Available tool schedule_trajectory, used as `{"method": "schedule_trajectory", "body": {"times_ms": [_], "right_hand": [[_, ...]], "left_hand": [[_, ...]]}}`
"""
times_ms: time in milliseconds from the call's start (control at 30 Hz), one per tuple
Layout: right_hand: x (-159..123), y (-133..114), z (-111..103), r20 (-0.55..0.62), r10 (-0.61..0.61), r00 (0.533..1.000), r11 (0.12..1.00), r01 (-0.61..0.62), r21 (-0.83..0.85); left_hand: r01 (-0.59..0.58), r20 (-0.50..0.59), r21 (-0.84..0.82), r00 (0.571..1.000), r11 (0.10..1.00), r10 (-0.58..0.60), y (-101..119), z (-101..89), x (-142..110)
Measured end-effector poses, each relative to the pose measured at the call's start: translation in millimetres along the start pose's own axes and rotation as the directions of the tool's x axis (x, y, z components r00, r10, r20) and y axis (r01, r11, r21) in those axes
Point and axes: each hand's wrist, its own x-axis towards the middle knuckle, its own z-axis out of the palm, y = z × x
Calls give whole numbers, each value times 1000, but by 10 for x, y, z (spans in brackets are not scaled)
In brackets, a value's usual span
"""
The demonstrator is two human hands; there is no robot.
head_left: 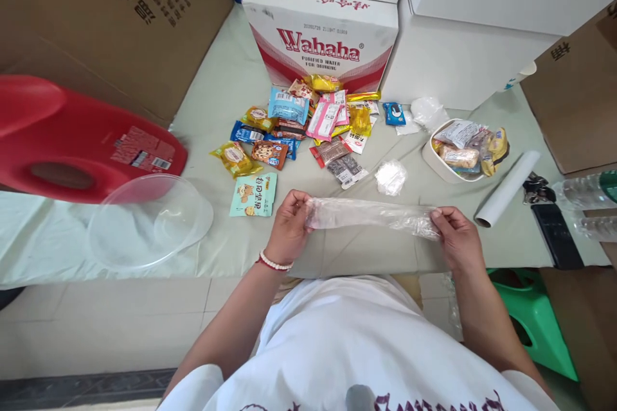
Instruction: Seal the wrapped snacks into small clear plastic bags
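Note:
A clear plastic bag (369, 213) is stretched sideways above the table's front edge. My left hand (292, 223) pinches one end of it, and my right hand (456, 234) grips the other end. Just beyond my left hand lies a mint-green snack packet (253, 195). A heap of wrapped snacks (292, 125) in several colours spreads behind it. Past the bag, a crumpled ball of clear plastic (391, 178) rests on the cloth. To the right, a white bowl (448, 170) is filled with wrapped snacks.
A Wahaha carton (322, 38) and white boxes (448, 58) stand at the back. On the left are a red jug (91, 141) and a clear plastic lid (120, 231). A white roll (507, 189), keys (538, 187), a black phone (558, 236) and clear bottles (585, 192) lie right.

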Motion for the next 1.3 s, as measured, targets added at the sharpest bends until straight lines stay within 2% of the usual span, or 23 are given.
{"method": "schedule_trajectory", "body": {"times_ms": [33,67,133,200,267,333,400,467,500,533,567,633,700,733,833,1000,1100,1167,1200,1233,1267,1300], "right_hand": [[42,-52,-37,-25,-85,996,982,79,-172],[69,-126,-36,-45,-196,980,928,170,-330],[69,-325,93,19,-424,906,782,376,-497],[6,-537,371,248,-553,796,682,603,-414],[-77,-698,707,505,-600,620,617,761,-201],[-143,-771,982,600,-653,462,540,839,-58],[-183,-761,1116,589,-712,382,462,886,-16],[-211,-705,1108,560,-747,358,421,907,-19],[-228,-675,1069,541,-756,368,422,906,-27],[-252,-650,1023,518,-757,399,444,895,-40],[-284,-634,979,490,-747,448,487,872,-54],[-375,-635,932,448,-680,580,628,776,-52],[-483,-668,962,481,-539,691,788,615,0],[-532,-689,1001,515,-458,725,852,524,20],[-605,-728,1126,559,-271,784,952,303,36],[-541,-630,1098,426,-185,886,976,113,189],[-575,-448,1002,347,-131,929,967,42,253],[-659,-289,942,337,-107,936,971,25,238],[-712,-208,911,346,-122,930,979,56,194],[-767,-136,877,372,-169,913,983,129,129],[-820,-78,838,422,-243,873,968,244,53],[-867,-40,792,498,-329,802,921,389,-17]], "left_hand": [[-28,38,62,999,998,25,12,2,-26],[-62,70,123,996,990,54,22,17,-53],[-138,125,220,986,966,112,41,78,-108],[-198,186,279,971,940,150,59,151,-162],[-245,241,309,955,919,173,76,201,-207],[-264,258,321,948,910,184,88,210,-236],[-243,217,317,960,917,179,92,182,-245],[-189,160,291,976,938,147,89,139,-237],[-158,139,272,983,949,124,84,121,-231],[-129,124,250,987,959,101,79,110,-226],[-107,114,228,990,968,83,73,108,-223],[-88,102,192,992,977,69,65,134,-232],[-101,112,181,990,978,82,66,192,-260],[-113,131,180,987,977,90,70,225,-278],[-139,182,167,977,976,108,79,302,-314],[-49,107,4,993,999,49,-1,304,-268],[6,61,-35,998,999,-4,-102,312,-256],[41,43,-54,998,998,-38,-158,345,-274],[55,32,-71,998,996,-53,-177,366,-286],[71,23,-92,997,993,-69,-189,388,-299],[89,20,-114,996,990,-87,-194,409,-309],[112,25,-136,994,984,-110,-195,428,-316]]}}
